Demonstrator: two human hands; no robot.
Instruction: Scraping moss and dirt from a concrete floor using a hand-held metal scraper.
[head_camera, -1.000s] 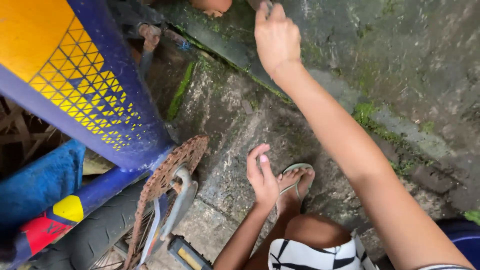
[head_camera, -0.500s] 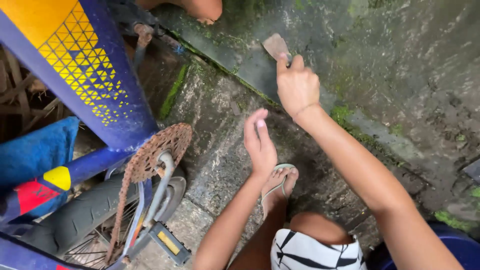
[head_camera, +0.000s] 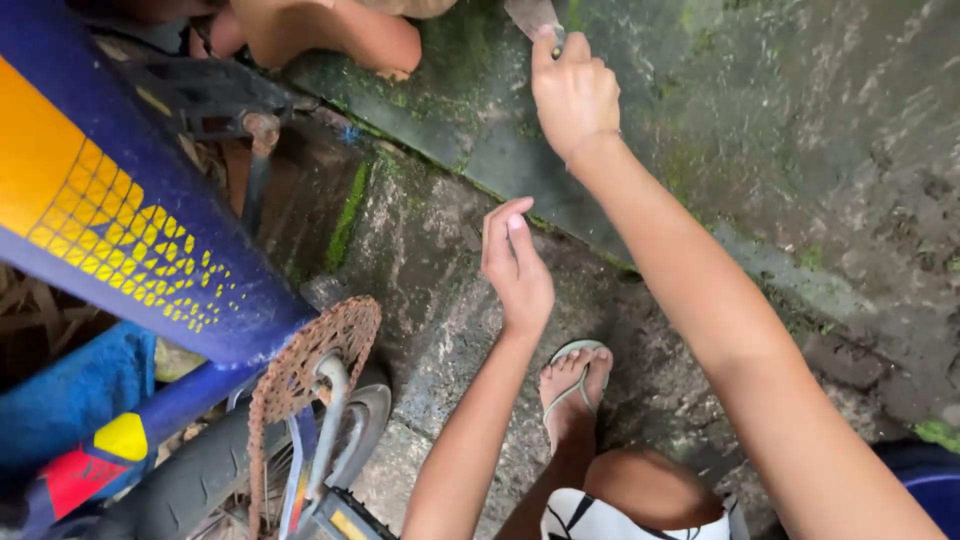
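We see a flat scraper (head_camera: 530, 16) at the top edge, pressed on the mossy concrete (head_camera: 800, 130), our right hand (head_camera: 572, 90) closed around it. Our left hand (head_camera: 515, 268) hovers open and empty over the ground, near a rusty chainring (head_camera: 318, 355) on a blue bike frame (head_camera: 130, 230).

One bicycle frame (head_camera: 120, 230) in blue and yellow, with one rusty chainring (head_camera: 320, 345), one rusty chain (head_camera: 258, 440), one tyre (head_camera: 200, 475) and two pedals (head_camera: 215, 95). Two hands of the person: one left hand (head_camera: 517, 272), one right hand (head_camera: 572, 92). One flat metal scraper (head_camera: 530, 14). One sandalled foot (head_camera: 572, 385). One blue cloth (head_camera: 75, 390).
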